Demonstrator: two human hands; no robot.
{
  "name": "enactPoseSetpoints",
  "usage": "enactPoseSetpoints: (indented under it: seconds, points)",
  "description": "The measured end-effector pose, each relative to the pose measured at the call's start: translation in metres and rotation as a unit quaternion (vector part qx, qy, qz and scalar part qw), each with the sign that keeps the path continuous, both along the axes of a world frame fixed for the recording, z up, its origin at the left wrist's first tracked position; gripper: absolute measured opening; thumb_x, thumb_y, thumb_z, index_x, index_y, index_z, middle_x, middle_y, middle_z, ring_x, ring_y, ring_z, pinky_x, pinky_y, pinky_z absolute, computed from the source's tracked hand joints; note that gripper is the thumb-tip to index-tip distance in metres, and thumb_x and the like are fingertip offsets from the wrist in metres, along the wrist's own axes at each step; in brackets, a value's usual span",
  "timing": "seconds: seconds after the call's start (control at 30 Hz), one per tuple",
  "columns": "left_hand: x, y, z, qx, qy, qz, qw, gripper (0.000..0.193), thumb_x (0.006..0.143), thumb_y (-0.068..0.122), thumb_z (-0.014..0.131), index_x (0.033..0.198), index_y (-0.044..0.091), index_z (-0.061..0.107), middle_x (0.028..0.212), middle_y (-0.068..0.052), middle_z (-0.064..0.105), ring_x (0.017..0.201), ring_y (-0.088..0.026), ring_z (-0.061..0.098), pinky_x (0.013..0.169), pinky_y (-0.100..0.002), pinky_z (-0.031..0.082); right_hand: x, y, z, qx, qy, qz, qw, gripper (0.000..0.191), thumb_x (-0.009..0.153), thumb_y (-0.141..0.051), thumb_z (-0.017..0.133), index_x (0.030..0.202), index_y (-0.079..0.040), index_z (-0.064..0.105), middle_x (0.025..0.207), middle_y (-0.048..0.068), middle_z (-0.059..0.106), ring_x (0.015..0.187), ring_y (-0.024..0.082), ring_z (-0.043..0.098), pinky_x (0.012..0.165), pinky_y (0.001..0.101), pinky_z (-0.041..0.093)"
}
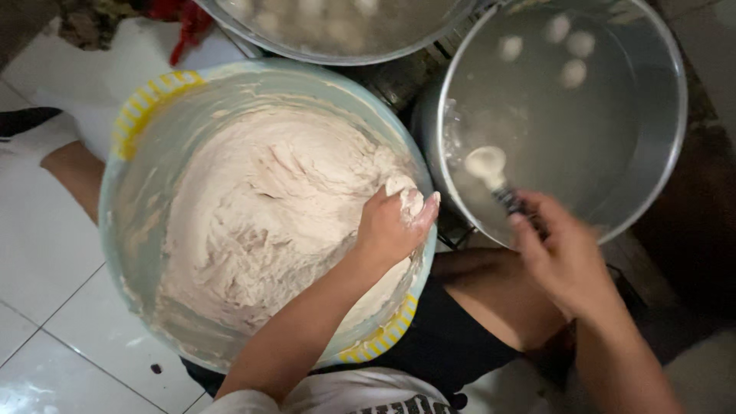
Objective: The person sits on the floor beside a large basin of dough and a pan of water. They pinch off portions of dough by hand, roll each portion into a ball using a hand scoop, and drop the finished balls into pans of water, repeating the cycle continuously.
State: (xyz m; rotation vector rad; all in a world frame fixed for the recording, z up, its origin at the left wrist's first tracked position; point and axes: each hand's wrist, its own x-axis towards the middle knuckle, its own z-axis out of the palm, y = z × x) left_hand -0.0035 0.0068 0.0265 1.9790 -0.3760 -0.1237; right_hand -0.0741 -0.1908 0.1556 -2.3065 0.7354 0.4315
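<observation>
left hand point(395, 222) clamped on paste point(268, 207) in tub point(153, 100), right hand point(563, 257) gripping spoon point(494, 172) over pot point(652, 176)

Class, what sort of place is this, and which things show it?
Probably a home or small food-making kitchen, worked at floor level: a big tub of pale paste, a metal pot holding water with floating balls, and white floor tiles.

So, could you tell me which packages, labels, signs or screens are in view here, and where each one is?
No packages, signs or screens in view.
Printed lettering on the white shirt, bottom edge: dark, cut off.
Yellow striped patches on the tub rim: plain stripes, no label.
</observation>
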Motion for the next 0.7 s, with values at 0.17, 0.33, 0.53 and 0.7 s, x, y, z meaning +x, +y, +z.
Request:
enactPoseSetpoints:
  seconds: [0.17, 0.33, 0.53, 0.7]
  points:
    - [-0.004, -0.001, -0.004, -0.080, 0.039, -0.034, 0.995, 0.033, 0.073, 0.027, 0.083, 0.088, 0.003, 0.065, 0.075, -0.014, 0.071, 0.070, -0.035, 0.072, 0.063, -0.041, 0.058, -0.018, 0.014, 0.005, 0.053, -0.046, 0.097, 0.993, 0.039, 0.093, -0.018, 0.065, 0.131, -0.010, 0.065, 0.095, 0.011, 0.078, 0.080, 0.019, 0.073, 0.071, 0.0330, 0.057]
    - [-0.008, -0.001, -0.016, -0.107, 0.015, -0.007, 0.994, 0.029, 0.075, 0.022, 0.082, 0.092, 0.004, 0.067, 0.076, -0.014, 0.071, 0.071, -0.034, 0.074, 0.066, -0.040, 0.059, -0.018, 0.032, 0.002, 0.000, -0.134, 0.192, 0.972, 0.048, 0.094, -0.015, 0.065, 0.141, -0.007, 0.059, 0.113, 0.017, 0.073, 0.094, 0.023, 0.069, 0.078, 0.0333, 0.054]
    - [0.002, -0.006, -0.014, 0.077, 0.061, -0.030, 0.995, 0.024, 0.070, 0.021, 0.084, 0.085, 0.007, 0.072, 0.079, -0.016, 0.073, 0.072, -0.035, 0.072, 0.068, -0.045, 0.057, -0.011, 0.026, -0.007, 0.152, -0.013, 0.128, 0.980, 0.046, 0.096, -0.018, 0.061, 0.142, -0.013, 0.059, 0.090, 0.008, 0.078, 0.074, 0.017, 0.069, 0.068, 0.0317, 0.055]
    - [0.013, 0.002, -0.002, 0.167, -0.013, 0.015, 0.986, 0.034, 0.064, 0.033, 0.091, 0.082, 0.008, 0.078, 0.078, -0.021, 0.074, 0.077, -0.041, 0.069, 0.071, -0.051, 0.053, -0.002, -0.001, -0.016, 0.123, 0.057, 0.035, 0.990, 0.053, 0.094, -0.022, 0.060, 0.147, -0.022, 0.057, 0.092, 0.008, 0.078, 0.063, 0.018, 0.065, 0.056, 0.0314, 0.054]
